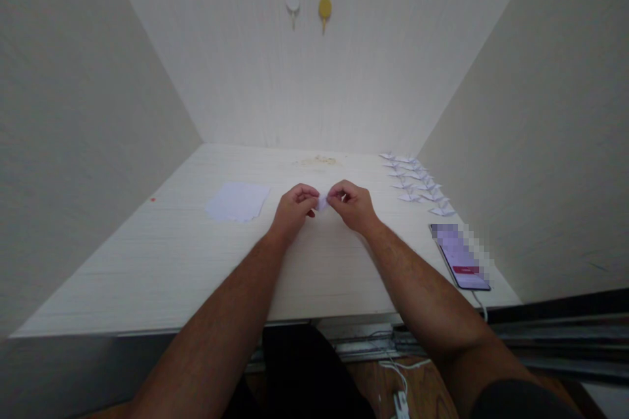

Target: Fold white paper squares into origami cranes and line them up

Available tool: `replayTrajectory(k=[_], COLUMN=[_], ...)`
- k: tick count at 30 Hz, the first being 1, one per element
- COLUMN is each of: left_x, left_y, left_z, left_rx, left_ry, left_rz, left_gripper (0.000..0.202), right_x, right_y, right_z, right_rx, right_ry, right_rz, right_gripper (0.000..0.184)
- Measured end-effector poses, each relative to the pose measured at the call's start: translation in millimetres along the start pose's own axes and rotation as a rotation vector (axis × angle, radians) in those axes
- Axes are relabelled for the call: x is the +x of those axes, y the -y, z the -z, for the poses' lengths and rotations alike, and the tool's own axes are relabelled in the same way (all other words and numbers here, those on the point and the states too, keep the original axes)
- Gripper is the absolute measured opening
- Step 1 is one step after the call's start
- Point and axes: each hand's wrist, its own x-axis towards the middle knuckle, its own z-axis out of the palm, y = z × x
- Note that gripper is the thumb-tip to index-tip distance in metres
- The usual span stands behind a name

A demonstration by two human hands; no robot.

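Observation:
Between my two hands, just above the middle of the white table, is a small folded piece of white paper (322, 201). My left hand (298, 204) pinches its left side, fingers closed. On the other side, the thumb and fingertips of my right hand (352, 201) close on the paper's right edge. Fingers cover much of the paper, so its exact folded shape cannot be made out. A stack of white paper sheets (239, 201) lies left of my hands. Off to the right stand several folded white paper cranes (411, 177) in rows.
A phone (459, 255) with a lit screen lies at the table's right edge, its white cable (480, 306) running over the front. Walls enclose the table (162, 275) at left, right and back. Two hooks, one white (293, 0), one yellow (325, 8), are on the back wall.

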Motion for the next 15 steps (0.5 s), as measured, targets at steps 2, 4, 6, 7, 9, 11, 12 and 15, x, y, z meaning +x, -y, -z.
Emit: replayTrajectory(k=[2,4,6,7,9,11,12,15], left_x=[0.2,-0.1,-0.7,-1.0,-1.4,-1.7,-1.9,-2.4], left_y=[-0.1,0.6,1.9,2.5,3.3,2.9,2.3,-0.1], left_z=[1.1,1.9,2.7,3.1,3.6,3.7,3.5,2.4], left_rx=[0.005,0.035,0.05,0.05,0.051,0.068,0.081,0.102], left_ry=[0.012,0.048,0.092,0.114,0.144,0.143,0.134,0.094], left_rz=[0.018,0.043,0.068,0.08,0.095,0.087,0.075,0.033], left_gripper=[0.027,0.03,0.027,0.027,0.028,0.029,0.029,0.026], right_x=[0.2,0.4,0.7,0.9,1.3,1.6,1.6,1.2], right_y=[-1.0,-2.2,-3.4,-4.0,-4.7,-5.2,-5.3,-5.8], right_z=[0.9,1.7,2.6,3.0,3.5,3.5,3.3,2.8], right_rx=[-0.03,-0.07,-0.109,-0.125,-0.146,-0.165,-0.176,-0.204], right_ry=[0.018,0.025,0.016,0.009,-0.003,-0.006,-0.006,-0.003], right_rz=[0.022,0.057,0.109,0.139,0.191,0.22,0.226,0.226], right_gripper=[0.004,0.007,0.009,0.01,0.01,0.01,0.01,0.01])
